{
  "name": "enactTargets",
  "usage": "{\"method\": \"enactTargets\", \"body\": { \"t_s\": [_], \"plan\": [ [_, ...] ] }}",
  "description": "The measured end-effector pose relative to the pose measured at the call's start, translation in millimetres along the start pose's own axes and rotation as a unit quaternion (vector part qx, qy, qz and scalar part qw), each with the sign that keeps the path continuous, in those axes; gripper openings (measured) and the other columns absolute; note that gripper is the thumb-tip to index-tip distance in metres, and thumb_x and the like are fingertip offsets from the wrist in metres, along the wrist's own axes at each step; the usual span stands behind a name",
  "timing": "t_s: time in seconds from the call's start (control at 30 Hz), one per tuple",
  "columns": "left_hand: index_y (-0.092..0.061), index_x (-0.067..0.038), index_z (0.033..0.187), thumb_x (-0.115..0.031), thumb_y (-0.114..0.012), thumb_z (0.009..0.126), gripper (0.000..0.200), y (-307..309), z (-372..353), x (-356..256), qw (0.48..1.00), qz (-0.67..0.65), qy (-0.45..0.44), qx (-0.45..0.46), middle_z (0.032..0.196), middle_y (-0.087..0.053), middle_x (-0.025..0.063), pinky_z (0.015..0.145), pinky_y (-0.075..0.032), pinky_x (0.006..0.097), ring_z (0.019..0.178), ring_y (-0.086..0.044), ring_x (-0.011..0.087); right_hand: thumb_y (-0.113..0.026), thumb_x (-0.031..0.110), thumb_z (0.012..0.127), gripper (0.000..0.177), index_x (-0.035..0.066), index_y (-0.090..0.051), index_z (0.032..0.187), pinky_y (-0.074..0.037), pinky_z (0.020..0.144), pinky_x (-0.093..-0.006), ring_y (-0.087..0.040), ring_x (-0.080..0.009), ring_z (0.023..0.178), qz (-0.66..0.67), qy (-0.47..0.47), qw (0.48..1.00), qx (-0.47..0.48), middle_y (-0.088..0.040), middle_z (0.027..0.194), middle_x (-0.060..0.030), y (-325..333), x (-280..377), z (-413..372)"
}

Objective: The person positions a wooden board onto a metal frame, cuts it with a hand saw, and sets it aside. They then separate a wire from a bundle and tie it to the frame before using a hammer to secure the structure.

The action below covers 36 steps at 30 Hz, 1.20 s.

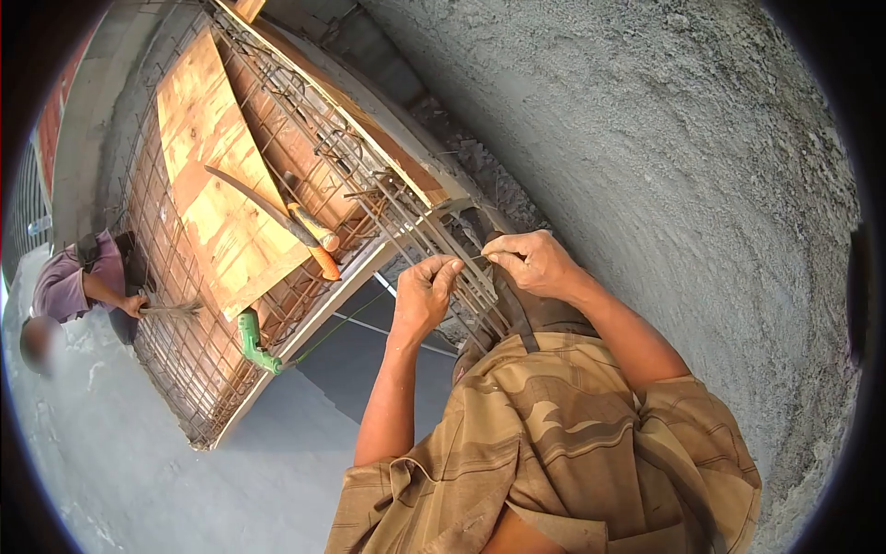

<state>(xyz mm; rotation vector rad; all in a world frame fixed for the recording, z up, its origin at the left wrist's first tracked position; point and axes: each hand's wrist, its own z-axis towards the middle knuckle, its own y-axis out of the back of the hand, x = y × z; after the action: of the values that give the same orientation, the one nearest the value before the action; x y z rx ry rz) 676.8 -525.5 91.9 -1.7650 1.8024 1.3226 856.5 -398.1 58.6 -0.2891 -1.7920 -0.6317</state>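
My left hand (425, 294) is closed, thumb and forefinger pinched on one end of what looks like a short thin wire (472, 258). At the other end, the fingertips of my right hand (532, 264) are pinched together on it. Both hands are in front of my waist, over a bundle of long steel bars (472, 294) that runs out from the formwork edge. Dark straps hang beside the bars near my right hand.
A plywood sheet (198, 120) lies on the rebar grid (175, 369), bearing a handsaw (249, 192) and a wooden-handled tool (314, 224). A green power tool (254, 342) with a cord sits at the edge. Another person (78, 277) holds a brush. A rough wall (664, 138) rises right.
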Motion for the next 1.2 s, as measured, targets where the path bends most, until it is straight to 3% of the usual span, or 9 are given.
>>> {"method": "enactTargets", "body": {
  "t_s": [0.33, 0.57, 0.67, 0.7, 0.73, 0.8, 0.87, 0.9, 1.2],
  "plan": [
    [-0.074, 0.001, 0.095, -0.024, -0.064, 0.097, 0.027, 64.0, 92.7, -31.2, 0.980, 0.104, -0.093, -0.140, 0.062, -0.060, 0.0033, 0.055, -0.043, 0.0293, 0.058, -0.054, 0.0098, -0.060, 0.006, 0.093, 0.022, 0.001, -0.072, 0.110, -0.056, 0.085, -0.0372, -0.072, -0.0335, 0.096, 0.037, 0.037, 0.990, -0.130, -0.072, 0.107, -0.0226, -0.1, 2.0, 99.9],
    [-0.074, 0.001, 0.102, -0.027, -0.063, 0.099, 0.031, 96.8, 153.6, -51.0, 0.989, 0.129, -0.072, -0.027, 0.067, -0.063, 0.0020, 0.058, -0.044, 0.0269, 0.062, -0.054, 0.0085, -0.062, 0.011, 0.092, 0.023, 0.005, -0.073, 0.111, -0.055, 0.083, -0.0364, -0.072, -0.0311, 0.094, 0.020, -0.037, 0.985, -0.166, -0.073, 0.107, -0.0176, 2.4, -39.5, 201.0],
    [-0.073, 0.003, 0.105, -0.030, -0.062, 0.099, 0.035, 101.1, 177.5, -52.4, 0.994, 0.093, -0.047, -0.039, 0.070, -0.068, 0.0092, 0.065, -0.050, 0.0321, 0.064, -0.063, 0.0174, -0.061, 0.014, 0.094, 0.021, 0.007, -0.073, 0.110, -0.055, 0.080, -0.0348, -0.072, -0.0246, 0.087, 0.061, -0.053, 0.987, -0.137, -0.075, 0.104, -0.0115, -9.4, -73.3, 238.7],
    [-0.072, 0.005, 0.106, -0.033, -0.062, 0.099, 0.040, 102.5, 193.1, -34.3, 0.988, 0.073, -0.086, -0.105, 0.075, -0.071, 0.0111, 0.070, -0.052, 0.0330, 0.069, -0.065, 0.0211, -0.060, 0.016, 0.097, 0.020, 0.006, -0.072, 0.109, -0.054, 0.072, -0.0323, -0.067, -0.0161, 0.075, 0.091, -0.052, 0.985, -0.137, -0.073, 0.091, -0.0057, -13.9, -84.1, 248.0],
    [-0.067, 0.004, 0.120, -0.040, -0.065, 0.097, 0.050, 108.9, 199.6, -35.4, 0.980, 0.096, -0.081, -0.153, 0.110, -0.069, 0.0237, 0.085, -0.052, 0.0400, 0.095, -0.067, 0.0302, -0.060, 0.016, 0.098, 0.019, 0.005, -0.072, 0.109, -0.052, 0.069, -0.0308, -0.064, -0.0144, 0.072, 0.136, -0.097, 0.979, -0.120, -0.071, 0.087, -0.0047, -15.9, -99.1, 257.2],
    [-0.050, 0.002, 0.142, -0.061, -0.069, 0.086, 0.086, 112.1, 216.1, -9.8, 0.880, 0.309, -0.104, -0.345, 0.141, -0.045, 0.0358, 0.104, -0.043, 0.0467, 0.129, -0.049, 0.0400, -0.059, 0.016, 0.099, 0.019, 0.004, -0.070, 0.108, -0.050, 0.061, -0.0278, -0.060, -0.0111, 0.067, 0.228, -0.189, 0.952, -0.082, -0.066, 0.079, -0.0028, -21.6, -127.3, 273.0],
    [-0.022, 0.002, 0.156, -0.071, -0.070, 0.077, 0.117, 111.2, 228.2, 2.3, 0.924, 0.256, 0.021, -0.283, 0.155, -0.012, 0.0422, 0.117, -0.027, 0.0527, 0.145, -0.021, 0.0534, -0.056, 0.016, 0.101, 0.018, 0.004, -0.067, 0.109, -0.044, 0.052, -0.0238, -0.055, -0.0085, 0.061, 0.307, -0.249, 0.916, -0.065, -0.060, 0.074, -0.0009, -30.2, -139.7, 277.4],
    [-0.013, 0.004, 0.156, -0.077, -0.069, 0.073, 0.129, 110.1, 231.1, 6.7, 0.950, 0.200, 0.079, -0.225, 0.153, -0.011, 0.0447, 0.120, -0.022, 0.0520, 0.147, -0.015, 0.0527, -0.055, 0.017, 0.102, 0.018, 0.004, -0.066, 0.110, -0.044, 0.052, -0.0236, -0.056, -0.0088, 0.062, 0.312, -0.263, 0.910, -0.066, -0.061, 0.076, -0.0014, -38.2, -146.2, 279.1],
    [-0.012, 0.003, 0.157, -0.052, -0.074, 0.078, 0.115, 116.3, 236.6, 11.1, 0.954, 0.244, 0.077, -0.158, 0.153, 0.001, 0.0480, 0.120, -0.024, 0.0470, 0.142, -0.023, 0.0581, -0.052, 0.020, 0.105, 0.022, 0.004, -0.059, 0.118, -0.052, 0.069, -0.0271, -0.068, -0.0168, 0.093, 0.396, -0.334, 0.852, -0.079, -0.069, 0.105, -0.0105, -96.4, -159.5, 262.1]
  ]
}}
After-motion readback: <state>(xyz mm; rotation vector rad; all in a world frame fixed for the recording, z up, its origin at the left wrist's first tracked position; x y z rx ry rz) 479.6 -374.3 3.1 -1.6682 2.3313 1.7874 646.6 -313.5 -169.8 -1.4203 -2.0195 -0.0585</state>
